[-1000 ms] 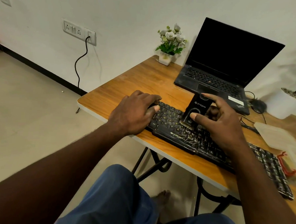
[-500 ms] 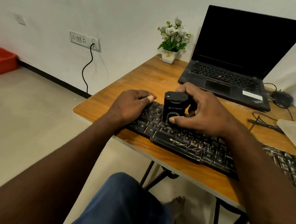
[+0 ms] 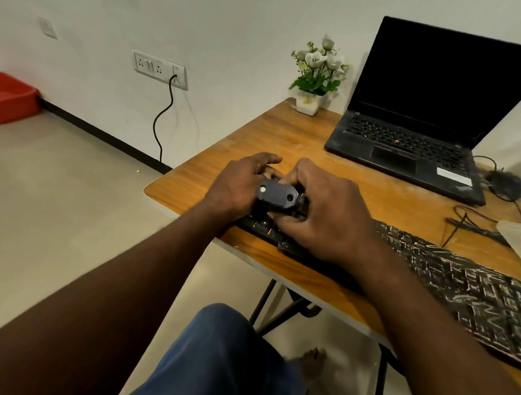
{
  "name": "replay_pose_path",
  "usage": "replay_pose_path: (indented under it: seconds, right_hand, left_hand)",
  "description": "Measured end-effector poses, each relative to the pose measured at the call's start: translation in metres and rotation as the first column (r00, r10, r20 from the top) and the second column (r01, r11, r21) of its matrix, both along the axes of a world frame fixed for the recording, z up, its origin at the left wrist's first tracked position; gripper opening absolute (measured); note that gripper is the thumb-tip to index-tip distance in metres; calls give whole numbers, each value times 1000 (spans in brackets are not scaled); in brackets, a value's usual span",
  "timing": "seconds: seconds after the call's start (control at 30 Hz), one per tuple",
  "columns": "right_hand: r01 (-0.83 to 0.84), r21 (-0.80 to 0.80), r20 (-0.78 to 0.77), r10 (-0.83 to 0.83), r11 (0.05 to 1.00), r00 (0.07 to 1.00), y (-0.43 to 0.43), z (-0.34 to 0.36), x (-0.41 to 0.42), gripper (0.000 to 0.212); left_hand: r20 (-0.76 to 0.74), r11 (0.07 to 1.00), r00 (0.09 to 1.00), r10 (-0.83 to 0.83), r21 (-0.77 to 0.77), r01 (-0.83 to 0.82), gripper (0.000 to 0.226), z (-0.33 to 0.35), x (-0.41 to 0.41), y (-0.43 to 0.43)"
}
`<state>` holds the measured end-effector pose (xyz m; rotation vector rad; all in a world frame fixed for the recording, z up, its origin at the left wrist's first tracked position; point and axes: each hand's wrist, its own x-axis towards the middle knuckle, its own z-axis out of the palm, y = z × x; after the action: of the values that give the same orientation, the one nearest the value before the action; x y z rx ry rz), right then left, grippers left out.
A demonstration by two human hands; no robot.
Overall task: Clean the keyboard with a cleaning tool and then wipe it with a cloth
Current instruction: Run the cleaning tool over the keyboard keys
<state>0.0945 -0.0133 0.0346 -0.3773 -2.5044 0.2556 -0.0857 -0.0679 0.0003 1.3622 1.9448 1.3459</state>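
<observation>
A long black keyboard (image 3: 466,286) lies along the front edge of the wooden table (image 3: 274,137), its right part streaked with pale dust. My right hand (image 3: 325,212) grips a black cleaning tool (image 3: 277,195) and holds it upright on the keys at the keyboard's left end. My left hand (image 3: 239,184) rests on that left end, right beside the tool, fingers bent over the keys. The tool's lower end is hidden between my hands.
An open black laptop (image 3: 419,139) stands at the back right, a small white flower pot (image 3: 311,100) at the back corner. A black mouse (image 3: 506,183) with cables and a pale cloth (image 3: 519,238) lie at the right. A red tub (image 3: 8,96) sits on the floor.
My right hand has slid the tool leftwards along the keyboard until it sits against my left hand. The camera has swung left and down.
</observation>
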Motion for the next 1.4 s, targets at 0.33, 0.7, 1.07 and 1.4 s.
replay_pose_path:
  seconds: [0.33,0.7,1.07,1.4]
  right_hand:
    - [241,-14,85,-239,970,967,-2,9,94,40]
    - [293,-192,-23,-303,937,953,-20,10,86,44]
    - [365,-177,151,-341,914,928,-14,19,113,44]
    - [400,-258,79,-393,880,916,-21,14,96,42]
  left_hand:
    - [-42,998,998,42,-38,-43,42,0,0,6]
    - [-116,941,963,243,270,-205,28,-2,27,-25]
    - [-539,972,810,232,106,-208,30,-11,47,-25]
    - [-531,977,821,210,71,-203,33,-12,46,-24]
